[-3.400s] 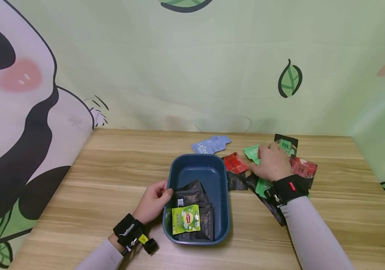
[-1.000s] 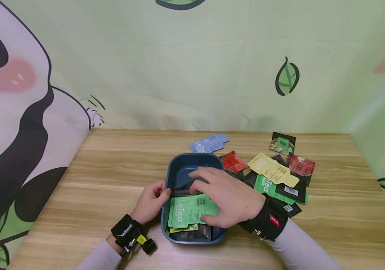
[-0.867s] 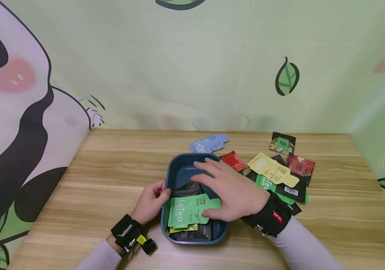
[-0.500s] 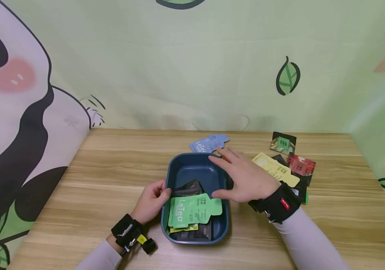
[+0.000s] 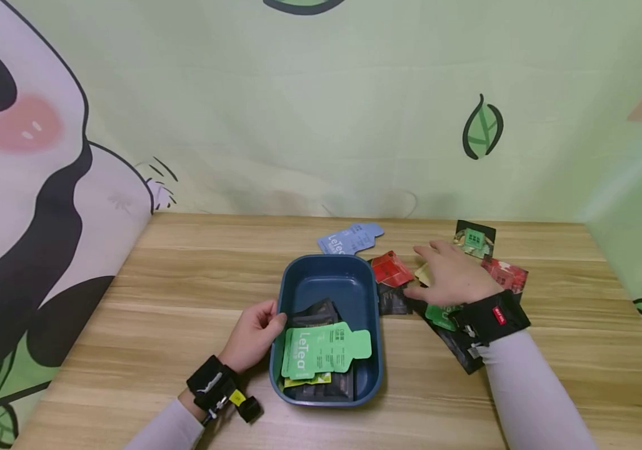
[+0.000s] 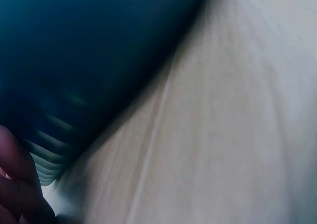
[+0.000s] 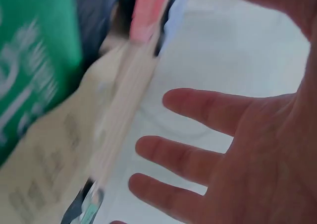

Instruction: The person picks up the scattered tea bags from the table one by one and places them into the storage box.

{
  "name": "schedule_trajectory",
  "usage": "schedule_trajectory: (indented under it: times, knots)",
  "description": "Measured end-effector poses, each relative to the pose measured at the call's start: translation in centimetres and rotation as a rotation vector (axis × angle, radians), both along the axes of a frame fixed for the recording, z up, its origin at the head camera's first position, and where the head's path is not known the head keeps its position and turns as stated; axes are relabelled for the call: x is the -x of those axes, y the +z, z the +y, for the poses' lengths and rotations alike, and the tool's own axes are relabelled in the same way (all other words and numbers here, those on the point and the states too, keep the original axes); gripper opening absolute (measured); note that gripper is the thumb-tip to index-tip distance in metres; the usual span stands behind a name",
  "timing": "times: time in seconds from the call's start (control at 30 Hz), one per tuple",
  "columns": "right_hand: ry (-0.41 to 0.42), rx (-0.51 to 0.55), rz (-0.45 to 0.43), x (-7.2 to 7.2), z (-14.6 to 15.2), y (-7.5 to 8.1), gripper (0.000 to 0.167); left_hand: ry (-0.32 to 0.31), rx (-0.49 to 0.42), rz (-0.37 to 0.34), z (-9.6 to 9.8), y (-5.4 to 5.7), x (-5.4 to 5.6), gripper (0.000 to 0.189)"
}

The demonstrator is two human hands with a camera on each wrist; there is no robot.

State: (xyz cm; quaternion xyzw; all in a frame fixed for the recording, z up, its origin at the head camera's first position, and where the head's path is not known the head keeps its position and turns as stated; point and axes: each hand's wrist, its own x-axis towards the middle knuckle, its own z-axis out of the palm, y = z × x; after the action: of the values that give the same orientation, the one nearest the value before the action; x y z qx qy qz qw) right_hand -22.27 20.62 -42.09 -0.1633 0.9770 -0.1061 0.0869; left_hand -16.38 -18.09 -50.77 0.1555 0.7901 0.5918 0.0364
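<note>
A dark blue rectangular box (image 5: 325,275) stands on the table, and my left hand (image 5: 253,334) grips its left rim with thumb and curled fingers. In the left wrist view the box's outer wall (image 6: 89,50) fills the upper left, with fingers at the corner. Inside the box, a green LeTea sachet (image 5: 321,350) lies over a lime-green sachet (image 5: 316,379) and several black sachets (image 5: 326,392). My right hand (image 5: 456,275) hovers over the pile at the right, fingers spread. Below it is a pale yellow sachet (image 7: 54,149), mostly hidden in the head view.
Around the right hand lie a red sachet (image 5: 391,269), a green sachet (image 5: 440,317), black sachets (image 5: 395,301), a black-and-green sachet (image 5: 474,238) and a dark red sachet (image 5: 506,275). A blue LeTea sachet (image 5: 350,239) sits behind the box. A printed cloth (image 5: 298,125) hangs at the back.
The green LeTea sachet has come from the right pile into the box. My right hand has left it there, then moved right, back over the pile. The left hand stays at the rim.
</note>
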Motion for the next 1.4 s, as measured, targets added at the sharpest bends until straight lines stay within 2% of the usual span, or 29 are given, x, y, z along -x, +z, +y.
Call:
schedule_trajectory:
  times: [0.13, 0.3, 0.57, 0.77, 1.17, 1.4]
  knots:
    - [-0.067, -0.033, -0.005, 0.3, 0.9, -0.3, 0.087, 0.0, -0.004, -0.013, 0.1, 0.2, 0.0, 0.028]
    - [-0.111, -0.062, -0.012, 0.5, 1.5, -0.5, 0.082, -0.004, -0.009, -0.02, 0.1, 0.4, -0.1, 0.027]
    - [-0.139, -0.056, -0.03, 0.6, 1.6, -0.9, 0.073, -0.001, 0.009, -0.02, 0.2, 0.4, -0.1, 0.027]
    - [-0.139, -0.063, -0.012, 0.8, 1.5, -1.2, 0.069, -0.001, 0.008, -0.024, 0.2, 0.3, -0.1, 0.027]
    - [-0.051, 0.046, 0.184, 0.2, -0.9, 0.2, 0.058, 0.0, 0.004, -0.02, 0.2, 0.5, -0.2, 0.028]
    - [0.066, 0.159, 0.26, -0.6, -3.4, 0.9, 0.051, 0.001, 0.005, -0.021, 0.2, 0.5, -0.2, 0.027]
